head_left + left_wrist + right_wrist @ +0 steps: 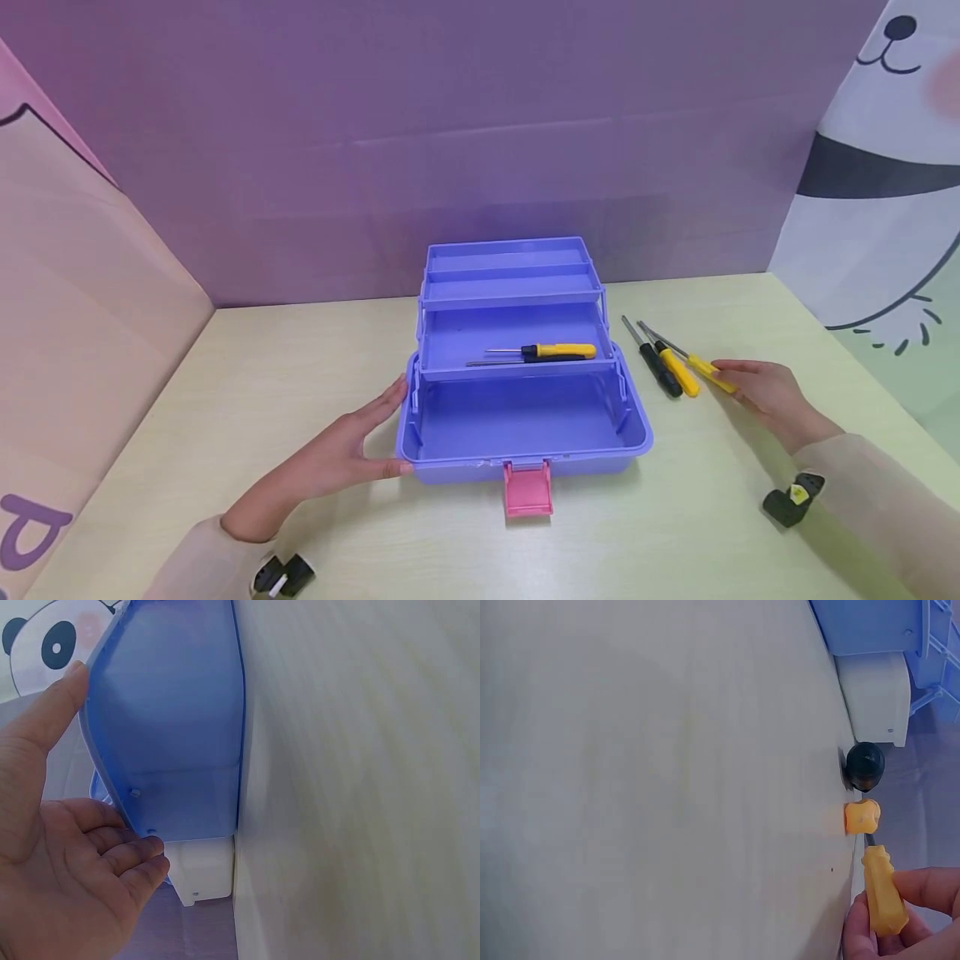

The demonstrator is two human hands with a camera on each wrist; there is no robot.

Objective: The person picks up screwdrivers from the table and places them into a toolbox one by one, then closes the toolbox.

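Observation:
In the head view, a purple toolbox stands with its trays raised and its pink latch hanging down in front. My left hand rests against its left side, thumb at the front corner and fingers spread along the rim. On the right, my right hand pinches the yellow handle of a screwdriver between thumb and fingers; its shaft slants up to the left. Beside it lie a black-handled screwdriver and a yellow-and-black one.
Two screwdrivers lie in the toolbox's middle tray, one with a yellow-and-black handle. A purple backdrop rises behind the pale wooden table. Printed panels stand at both sides.

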